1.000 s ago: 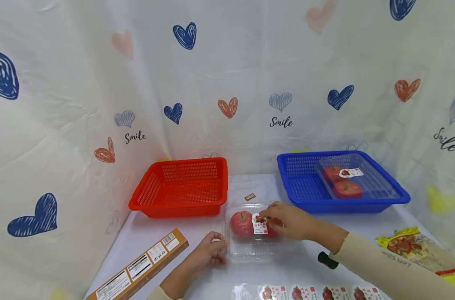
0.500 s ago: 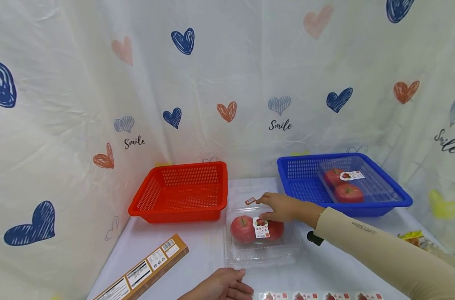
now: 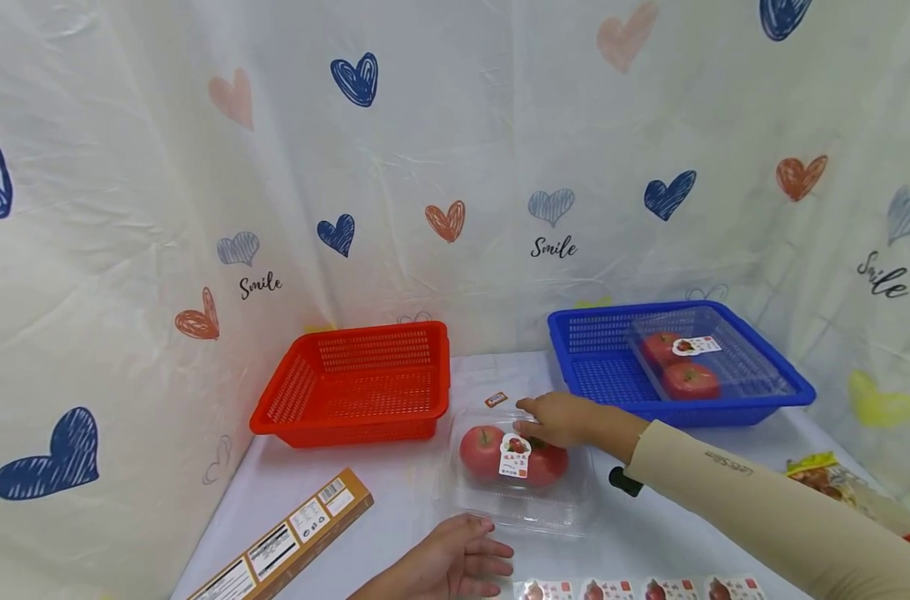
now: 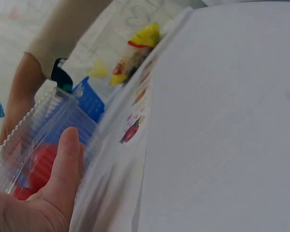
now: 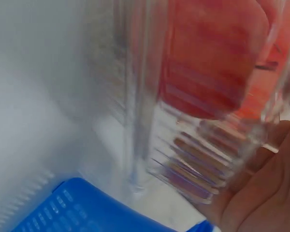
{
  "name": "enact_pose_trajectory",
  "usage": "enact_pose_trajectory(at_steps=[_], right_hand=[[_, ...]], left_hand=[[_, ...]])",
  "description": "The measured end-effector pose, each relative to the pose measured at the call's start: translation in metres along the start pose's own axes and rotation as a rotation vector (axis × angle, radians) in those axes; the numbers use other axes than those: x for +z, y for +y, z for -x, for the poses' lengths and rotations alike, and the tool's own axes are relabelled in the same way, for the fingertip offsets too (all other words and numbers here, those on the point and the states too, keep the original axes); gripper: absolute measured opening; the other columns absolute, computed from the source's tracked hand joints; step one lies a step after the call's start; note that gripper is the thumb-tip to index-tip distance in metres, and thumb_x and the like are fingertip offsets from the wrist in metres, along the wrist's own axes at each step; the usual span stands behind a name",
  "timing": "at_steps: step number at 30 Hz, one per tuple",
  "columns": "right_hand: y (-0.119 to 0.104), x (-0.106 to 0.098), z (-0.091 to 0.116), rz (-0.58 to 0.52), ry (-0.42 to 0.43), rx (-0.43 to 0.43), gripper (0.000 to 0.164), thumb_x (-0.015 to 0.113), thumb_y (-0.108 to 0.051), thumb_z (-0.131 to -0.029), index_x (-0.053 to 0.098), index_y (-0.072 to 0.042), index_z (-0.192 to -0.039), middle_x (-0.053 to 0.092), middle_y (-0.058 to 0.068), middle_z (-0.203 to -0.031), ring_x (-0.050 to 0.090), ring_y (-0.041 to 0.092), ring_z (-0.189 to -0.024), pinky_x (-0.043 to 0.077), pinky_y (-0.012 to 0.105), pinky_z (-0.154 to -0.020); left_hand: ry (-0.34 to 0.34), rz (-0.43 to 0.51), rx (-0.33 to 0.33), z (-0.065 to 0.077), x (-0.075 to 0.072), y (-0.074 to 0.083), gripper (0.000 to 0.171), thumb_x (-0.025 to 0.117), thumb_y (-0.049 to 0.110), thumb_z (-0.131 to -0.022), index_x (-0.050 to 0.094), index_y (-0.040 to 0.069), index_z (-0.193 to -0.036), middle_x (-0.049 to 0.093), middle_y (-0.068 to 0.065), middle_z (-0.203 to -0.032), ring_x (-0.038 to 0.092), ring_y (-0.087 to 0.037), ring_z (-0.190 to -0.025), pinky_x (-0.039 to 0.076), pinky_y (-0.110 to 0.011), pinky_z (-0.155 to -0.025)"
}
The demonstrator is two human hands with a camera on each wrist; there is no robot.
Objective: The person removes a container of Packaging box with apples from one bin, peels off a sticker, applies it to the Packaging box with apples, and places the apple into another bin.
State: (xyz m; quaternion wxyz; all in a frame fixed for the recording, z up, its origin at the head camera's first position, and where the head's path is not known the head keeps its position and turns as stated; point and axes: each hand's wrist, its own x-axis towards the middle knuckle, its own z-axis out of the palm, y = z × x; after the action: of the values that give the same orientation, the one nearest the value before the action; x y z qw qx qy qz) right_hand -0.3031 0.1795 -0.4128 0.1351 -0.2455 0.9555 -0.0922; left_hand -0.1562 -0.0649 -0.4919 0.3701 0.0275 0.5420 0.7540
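Note:
A clear plastic clamshell box (image 3: 526,508) with two red apples (image 3: 480,451) lies at the middle of the table in the head view. A white label (image 3: 515,456) with a fruit picture sits on its lid. My right hand (image 3: 563,419) grips the box at its far right side, thumb over the lid. In the right wrist view its fingers (image 5: 203,154) show through the ribbed plastic wall. My left hand (image 3: 455,560) is held just in front of the box's near edge, fingers spread and holding nothing.
Behind stand a red basket (image 3: 357,429) and a blue basket (image 3: 668,410), the blue one holding another labelled apple box (image 3: 751,375). A long brown carton (image 3: 290,537) lies left. A sticker strip (image 3: 597,590) lies in front, a food bag (image 3: 837,483) right.
My right hand has gone from the label to the far right side of the box. My left hand has left the box's left edge and moved right, to its front.

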Motion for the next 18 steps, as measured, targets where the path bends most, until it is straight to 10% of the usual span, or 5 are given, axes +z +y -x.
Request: enact_pose_trajectory(at_steps=[9, 18], right_hand=[[-0.006, 0.001, 0.025, 0.042, 0.035, -0.016, 0.064, 0.05, -0.055, -0.096, 0.05, -0.008, -0.14, 0.06, 0.018, -0.126, 0.054, 0.035, -0.119, 0.044, 0.054, -0.098], [0.004, 0.003, 0.047, -0.16, -0.013, 0.074, 0.067, 0.053, -0.054, -0.094, 0.048, -0.005, -0.141, 0.063, 0.015, -0.116, 0.063, 0.033, -0.098, 0.054, 0.051, -0.08]], left_hand=[[0.04, -0.036, 0.066, 0.001, 0.005, 0.008, 0.038, 0.056, 0.032, -0.098, 0.04, 0.003, -0.118, 0.064, -0.019, -0.113, 0.066, -0.031, -0.102, 0.055, -0.046, -0.081], [0.22, -0.157, 0.14, -0.002, 0.008, 0.011, 0.035, 0.062, 0.031, -0.095, 0.044, 0.005, -0.109, 0.062, -0.013, -0.103, 0.066, -0.027, -0.092, 0.058, -0.044, -0.075]])
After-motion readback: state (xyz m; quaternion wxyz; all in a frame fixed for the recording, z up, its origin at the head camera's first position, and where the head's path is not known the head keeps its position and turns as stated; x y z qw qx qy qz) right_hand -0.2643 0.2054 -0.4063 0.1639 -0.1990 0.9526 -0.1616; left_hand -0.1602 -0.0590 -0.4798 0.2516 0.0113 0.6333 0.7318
